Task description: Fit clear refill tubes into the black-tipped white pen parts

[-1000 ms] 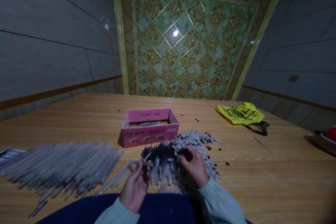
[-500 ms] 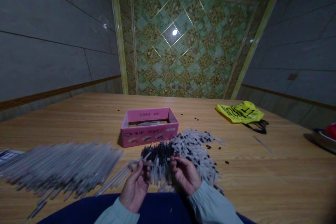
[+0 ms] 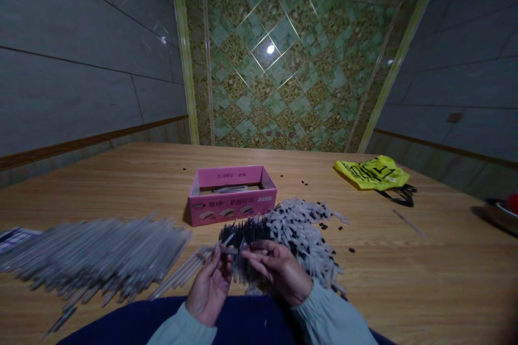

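Note:
My left hand point(image 3: 210, 283) is closed around a thin clear tube point(image 3: 184, 272) whose end points toward my right hand. My right hand point(image 3: 277, 269) pinches a small part I cannot make out at the tube's tip, fingertips close to the left thumb. Just beyond both hands lies a heap of small clear and black parts point(image 3: 291, 232). A wide pile of long clear tubes point(image 3: 93, 256) spreads to the left on the wooden table point(image 3: 404, 275).
A pink open box point(image 3: 232, 194) stands behind the heap. A yellow bag point(image 3: 374, 172) with black handles lies at the back right, a thin stick point(image 3: 408, 223) near it. A dish with something red point(image 3: 504, 207) sits at the right edge. Tiled walls rise behind.
My right hand has left the heap of small parts and moved left to the tube end held in my left hand. The left hand has stayed put.

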Tool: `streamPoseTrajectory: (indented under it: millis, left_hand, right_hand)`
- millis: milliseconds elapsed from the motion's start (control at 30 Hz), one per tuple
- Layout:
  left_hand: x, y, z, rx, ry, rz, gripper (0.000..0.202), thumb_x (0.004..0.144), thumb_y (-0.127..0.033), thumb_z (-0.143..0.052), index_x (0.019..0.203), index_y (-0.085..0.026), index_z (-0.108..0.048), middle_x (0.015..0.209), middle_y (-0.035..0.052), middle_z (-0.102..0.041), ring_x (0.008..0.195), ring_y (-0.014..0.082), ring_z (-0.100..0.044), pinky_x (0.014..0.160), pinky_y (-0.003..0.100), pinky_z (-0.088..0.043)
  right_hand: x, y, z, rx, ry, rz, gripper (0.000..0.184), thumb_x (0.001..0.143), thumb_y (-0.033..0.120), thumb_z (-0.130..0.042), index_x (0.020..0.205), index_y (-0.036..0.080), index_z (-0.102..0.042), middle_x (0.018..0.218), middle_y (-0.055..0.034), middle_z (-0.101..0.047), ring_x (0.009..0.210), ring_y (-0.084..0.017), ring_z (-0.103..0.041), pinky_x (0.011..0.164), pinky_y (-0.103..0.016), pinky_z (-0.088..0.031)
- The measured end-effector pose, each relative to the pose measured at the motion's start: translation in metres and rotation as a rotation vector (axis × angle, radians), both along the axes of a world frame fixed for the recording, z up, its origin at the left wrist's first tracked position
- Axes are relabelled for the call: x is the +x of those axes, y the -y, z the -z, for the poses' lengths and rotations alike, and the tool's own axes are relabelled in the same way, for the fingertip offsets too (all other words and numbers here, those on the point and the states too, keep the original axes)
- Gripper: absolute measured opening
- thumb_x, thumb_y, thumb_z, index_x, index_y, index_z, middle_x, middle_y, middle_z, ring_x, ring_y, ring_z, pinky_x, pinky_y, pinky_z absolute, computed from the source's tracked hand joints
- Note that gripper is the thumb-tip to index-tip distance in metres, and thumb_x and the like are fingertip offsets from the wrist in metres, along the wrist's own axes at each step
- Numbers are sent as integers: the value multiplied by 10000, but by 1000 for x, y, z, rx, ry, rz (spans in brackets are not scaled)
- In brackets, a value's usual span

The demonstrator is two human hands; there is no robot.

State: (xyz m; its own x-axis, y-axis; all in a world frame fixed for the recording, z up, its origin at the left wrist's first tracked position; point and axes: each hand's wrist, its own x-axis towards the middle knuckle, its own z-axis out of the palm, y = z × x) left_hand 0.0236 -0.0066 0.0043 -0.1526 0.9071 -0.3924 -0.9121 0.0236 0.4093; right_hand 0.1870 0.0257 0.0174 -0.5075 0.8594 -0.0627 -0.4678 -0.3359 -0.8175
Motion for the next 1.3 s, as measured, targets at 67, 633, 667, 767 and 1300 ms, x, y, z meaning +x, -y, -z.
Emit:
streamPoseTrajectory:
  millis: [67, 633, 667, 767, 1300]
  left_hand:
    - [0, 0, 0, 2, -4, 3, 190, 858, -27, -421, 865, -106, -595, 710, 52, -670, 544, 87, -641, 482, 157, -541]
    - [2, 0, 0, 31, -54, 7, 190, 852, -18, -433, 832, -106, -600, 692, 52, -690, 535, 90, -650, 475, 157, -541]
    - [2, 0, -1, 24, -49, 7, 188, 853, -18, -433, 829, -104, -599, 687, 52, -688, 530, 90, -648, 472, 157, -540]
    - [2, -1, -1, 11, -38, 2, 188, 851, -11, -432, 839, -101, -597, 681, 51, -687, 524, 89, -645, 466, 157, -539]
    - [2, -1, -1, 22, -58, 13, 184, 851, -20, -443, 832, -110, -602, 689, 47, -694, 534, 86, -650, 475, 153, -538]
  right_hand:
    - [-1, 0, 5, 45, 44, -33, 437, 639, 314, -760, 957, 104, -546, 1024, -154, -652, 932, -235, -659, 752, -272, -489]
    - [0, -6, 17, 117, 224, 15, 436, 697, 521, -671, 751, 95, -594, 395, 79, -452, 266, -2, -278, 300, -131, -162]
    - [2, -7, 16, 60, 138, -1, 410, 694, 488, -692, 782, 96, -610, 425, 84, -445, 289, 4, -265, 314, -131, -179]
    - [5, -8, 13, -119, -67, -68, 362, 687, 401, -723, 857, 93, -637, 535, 46, -509, 371, -11, -371, 384, -144, -301]
    - [3, -2, 12, -73, 24, -35, 352, 677, 334, -753, 882, 126, -556, 846, -120, -697, 706, -181, -686, 568, -227, -500]
